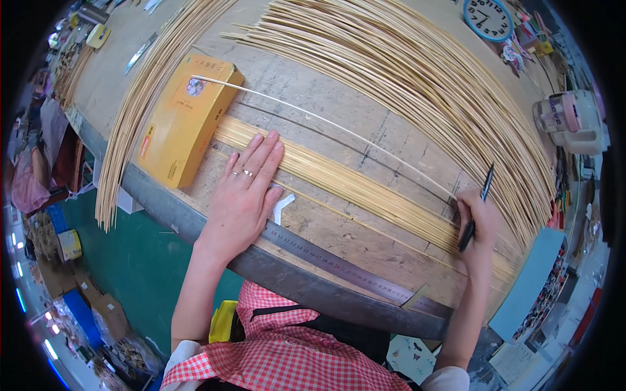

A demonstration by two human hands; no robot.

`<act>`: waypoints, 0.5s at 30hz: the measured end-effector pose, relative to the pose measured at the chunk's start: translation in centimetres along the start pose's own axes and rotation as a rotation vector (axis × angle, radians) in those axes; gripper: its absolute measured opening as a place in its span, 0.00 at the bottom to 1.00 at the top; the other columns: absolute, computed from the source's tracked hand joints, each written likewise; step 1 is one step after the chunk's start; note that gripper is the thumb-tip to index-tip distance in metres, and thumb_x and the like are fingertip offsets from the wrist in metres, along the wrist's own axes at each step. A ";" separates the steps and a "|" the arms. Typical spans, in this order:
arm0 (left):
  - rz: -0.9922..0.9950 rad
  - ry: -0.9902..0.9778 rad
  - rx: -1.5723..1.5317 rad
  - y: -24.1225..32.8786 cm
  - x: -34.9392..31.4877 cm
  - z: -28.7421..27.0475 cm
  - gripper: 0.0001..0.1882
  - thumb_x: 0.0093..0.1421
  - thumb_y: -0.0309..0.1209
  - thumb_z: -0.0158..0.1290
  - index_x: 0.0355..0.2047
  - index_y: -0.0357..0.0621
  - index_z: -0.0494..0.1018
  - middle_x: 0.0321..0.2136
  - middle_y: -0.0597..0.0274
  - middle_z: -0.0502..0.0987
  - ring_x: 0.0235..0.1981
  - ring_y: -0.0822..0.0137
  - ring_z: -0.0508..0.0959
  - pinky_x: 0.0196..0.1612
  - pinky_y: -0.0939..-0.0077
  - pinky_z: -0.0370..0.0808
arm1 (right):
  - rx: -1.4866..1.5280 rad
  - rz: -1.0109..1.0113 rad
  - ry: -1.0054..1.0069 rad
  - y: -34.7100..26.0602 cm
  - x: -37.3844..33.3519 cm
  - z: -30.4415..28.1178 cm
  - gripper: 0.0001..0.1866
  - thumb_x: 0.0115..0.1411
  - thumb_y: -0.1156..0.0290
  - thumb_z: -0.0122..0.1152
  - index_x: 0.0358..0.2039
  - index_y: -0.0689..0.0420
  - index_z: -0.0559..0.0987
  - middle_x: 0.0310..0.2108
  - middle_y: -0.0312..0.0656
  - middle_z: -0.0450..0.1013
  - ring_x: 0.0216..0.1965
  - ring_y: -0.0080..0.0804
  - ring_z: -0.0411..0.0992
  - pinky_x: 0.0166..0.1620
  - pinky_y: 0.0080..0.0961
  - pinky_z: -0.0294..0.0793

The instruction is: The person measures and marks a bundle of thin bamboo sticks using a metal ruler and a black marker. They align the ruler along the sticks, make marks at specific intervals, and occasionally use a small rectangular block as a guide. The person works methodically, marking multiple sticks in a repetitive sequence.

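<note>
My left hand (242, 189) lies flat, fingers stretched out, on the left part of a row of thin bamboo sticks (339, 171) laid side by side on the table. Two rings show on its fingers. At the row's right part, my right hand (479, 218) is closed round a black pen (488, 182), which points up and away. A single pale stick (326, 118) runs from the fingertips of that hand to the top of a yellow box (186, 120); its near end seems pinched there. The box stands against the row's left end.
Long bundles of sticks lie at the back (391, 72) and left (140, 91). A metal ruler (339, 266) runs along the near table edge. A blue clock (488, 19) and a plastic jar (564, 114) stand far right, a blue-grey board (528, 283) near right.
</note>
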State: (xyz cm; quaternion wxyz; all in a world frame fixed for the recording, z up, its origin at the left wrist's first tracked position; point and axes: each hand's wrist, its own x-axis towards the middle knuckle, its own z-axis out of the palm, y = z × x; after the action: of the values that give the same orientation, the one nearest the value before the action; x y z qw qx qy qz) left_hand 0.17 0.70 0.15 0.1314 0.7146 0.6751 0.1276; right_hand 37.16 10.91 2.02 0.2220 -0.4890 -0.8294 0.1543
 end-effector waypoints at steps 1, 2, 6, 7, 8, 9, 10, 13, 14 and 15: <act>0.001 0.002 -0.003 0.0 0.0 0.0 0.35 0.66 0.31 0.53 0.72 0.45 0.58 0.73 0.57 0.58 0.74 0.52 0.57 0.73 0.49 0.54 | -0.030 -0.018 0.017 0.2 -0.7 -0.2 0.06 0.60 0.82 0.62 0.37 0.60 0.77 0.29 0.49 0.71 0.31 0.49 0.72 0.35 0.37 0.68; -0.002 0.003 -0.004 0.0 0.0 0.0 0.35 0.66 0.31 0.53 0.72 0.45 0.58 0.73 0.57 0.58 0.74 0.52 0.57 0.73 0.49 0.54 | -0.009 0.022 0.013 0.3 -1.2 -0.6 0.04 0.60 0.82 0.63 0.36 0.60 0.78 0.29 0.49 0.71 0.31 0.48 0.72 0.35 0.36 0.69; 0.002 0.014 -0.003 -0.1 -0.2 0.1 0.35 0.66 0.30 0.53 0.72 0.45 0.58 0.73 0.57 0.58 0.74 0.52 0.56 0.73 0.49 0.54 | -0.022 0.092 0.027 2.3 -3.3 -1.2 0.06 0.59 0.83 0.63 0.36 0.61 0.77 0.30 0.48 0.71 0.32 0.45 0.73 0.37 0.33 0.71; 0.004 0.018 -0.003 -0.1 -0.2 0.2 0.35 0.66 0.30 0.53 0.72 0.45 0.58 0.73 0.57 0.58 0.74 0.52 0.56 0.73 0.49 0.54 | 0.002 0.099 0.047 2.7 -3.6 -1.3 0.06 0.59 0.83 0.63 0.36 0.61 0.77 0.30 0.48 0.71 0.32 0.45 0.73 0.38 0.32 0.71; 0.002 0.017 -0.002 -0.2 -0.2 0.2 0.35 0.66 0.30 0.54 0.72 0.45 0.58 0.73 0.56 0.58 0.74 0.52 0.56 0.73 0.49 0.54 | 0.026 0.106 0.067 2.9 -3.7 -1.4 0.06 0.59 0.83 0.64 0.36 0.62 0.77 0.31 0.48 0.71 0.32 0.45 0.73 0.38 0.31 0.71; 0.003 0.016 -0.003 -0.2 -0.1 0.2 0.35 0.66 0.30 0.54 0.72 0.45 0.58 0.73 0.56 0.58 0.74 0.52 0.56 0.73 0.49 0.54 | 0.048 0.116 0.088 3.2 -3.9 -1.5 0.06 0.59 0.83 0.64 0.36 0.62 0.77 0.31 0.48 0.71 0.32 0.44 0.73 0.38 0.29 0.71; 0.004 0.014 -0.004 -0.2 -0.1 0.2 0.35 0.65 0.30 0.54 0.72 0.45 0.58 0.73 0.56 0.58 0.74 0.51 0.56 0.73 0.48 0.54 | 0.027 0.089 0.120 3.6 -4.2 -1.5 0.06 0.59 0.83 0.64 0.36 0.62 0.77 0.32 0.47 0.71 0.33 0.41 0.72 0.38 0.27 0.71; 0.008 0.016 -0.015 0.0 0.1 0.1 0.35 0.65 0.29 0.54 0.72 0.45 0.58 0.73 0.56 0.58 0.74 0.51 0.57 0.73 0.48 0.54 | 0.023 0.089 0.188 5.2 -5.3 -1.1 0.05 0.60 0.83 0.64 0.36 0.62 0.77 0.34 0.42 0.70 0.33 0.31 0.69 0.38 0.20 0.69; 0.016 0.022 0.005 0.0 0.1 0.1 0.35 0.66 0.31 0.54 0.72 0.44 0.58 0.73 0.56 0.58 0.74 0.52 0.57 0.72 0.47 0.56 | 0.059 0.140 0.191 6.3 -6.0 -0.8 0.05 0.61 0.83 0.63 0.36 0.63 0.77 0.34 0.41 0.69 0.34 0.27 0.68 0.37 0.19 0.68; 0.024 0.027 0.024 0.0 0.1 0.2 0.35 0.66 0.33 0.54 0.72 0.43 0.59 0.72 0.55 0.59 0.73 0.52 0.58 0.71 0.46 0.58 | 0.095 0.193 0.193 6.9 -6.6 -0.5 0.05 0.61 0.84 0.63 0.35 0.63 0.77 0.35 0.39 0.69 0.34 0.23 0.67 0.37 0.17 0.67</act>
State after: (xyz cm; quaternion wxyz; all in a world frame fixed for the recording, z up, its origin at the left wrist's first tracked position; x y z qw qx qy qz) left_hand 0.20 0.76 -0.05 0.1123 0.7226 0.6695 0.1305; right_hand 45.36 8.41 -2.21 0.3078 -0.5681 -0.7449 0.1662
